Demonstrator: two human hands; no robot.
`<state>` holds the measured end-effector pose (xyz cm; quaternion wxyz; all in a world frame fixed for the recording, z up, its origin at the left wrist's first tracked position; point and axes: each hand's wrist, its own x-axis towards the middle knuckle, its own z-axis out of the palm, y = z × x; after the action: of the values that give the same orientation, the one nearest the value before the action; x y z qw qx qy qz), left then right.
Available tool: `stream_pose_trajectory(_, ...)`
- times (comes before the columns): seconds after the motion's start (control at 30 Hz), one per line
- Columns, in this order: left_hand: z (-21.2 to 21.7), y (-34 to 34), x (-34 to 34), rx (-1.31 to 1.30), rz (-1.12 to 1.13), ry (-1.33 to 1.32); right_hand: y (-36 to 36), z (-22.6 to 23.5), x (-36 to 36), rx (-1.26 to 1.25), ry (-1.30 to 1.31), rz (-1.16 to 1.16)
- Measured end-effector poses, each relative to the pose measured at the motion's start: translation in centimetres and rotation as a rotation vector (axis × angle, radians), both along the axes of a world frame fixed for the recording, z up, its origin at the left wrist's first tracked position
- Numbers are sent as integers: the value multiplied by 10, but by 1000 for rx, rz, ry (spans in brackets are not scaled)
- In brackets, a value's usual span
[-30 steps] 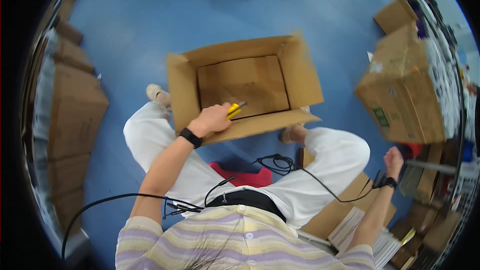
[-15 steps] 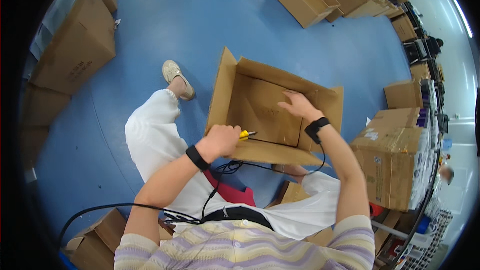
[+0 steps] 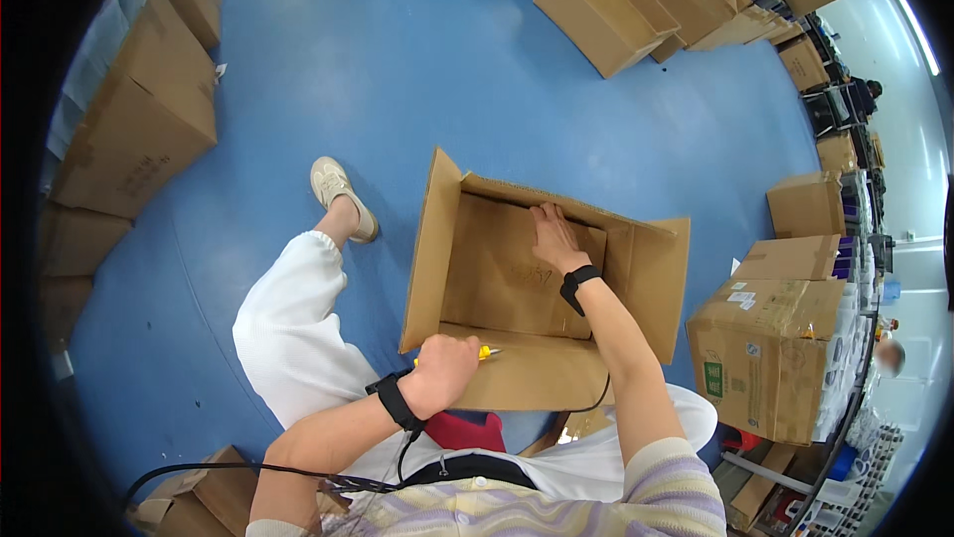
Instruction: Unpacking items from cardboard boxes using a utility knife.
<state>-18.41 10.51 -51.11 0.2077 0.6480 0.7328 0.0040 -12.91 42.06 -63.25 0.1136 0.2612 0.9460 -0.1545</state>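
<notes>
In front of me stands an open cardboard box [image 3: 497,269], its flaps spread outward and its bottom bare. My left hand [image 3: 446,371] is closed round a yellow utility knife [image 3: 484,353], over the box's near left corner. The knife's pointed metal tip sticks out to the right, above the near flap; the rest is hidden in my fist. My right hand [image 3: 556,236] reaches inside the box, fingers stretched out against or close to the far inner wall, holding nothing. Both wrists wear black bands, and a black cable runs from them.
Stacked cartons [image 3: 134,140] line the left side. More open cartons [image 3: 606,15] stand at the far right. A taped carton [image 3: 760,358] sits on the right beside shelving with wrapped goods. Another carton [image 3: 204,497] lies at the lower left. A red stool [image 3: 465,435] shows beneath me.
My right hand has moved left and away from me, to the far wall of the box. The box sits lower in view. My left hand still grips the knife, now lower.
</notes>
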Motion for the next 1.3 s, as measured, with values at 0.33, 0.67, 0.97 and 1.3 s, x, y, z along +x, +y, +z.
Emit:
stream_pose_trajectory(0.33,1,4,-3,70,-5,-55,11,79,5,-75,-67,101)
stream_pose_trajectory(0.67,64,3,-89,99,347,-242,-80,188,61,157,-88,302)
stream_pose_trajectory(0.97,72,0,-105,235,423,-214,-158,187,121,117,-55,119)
stream_pose_trajectory(1.3,39,16,-101,486,575,-147,-123,168,104,115,87,153)
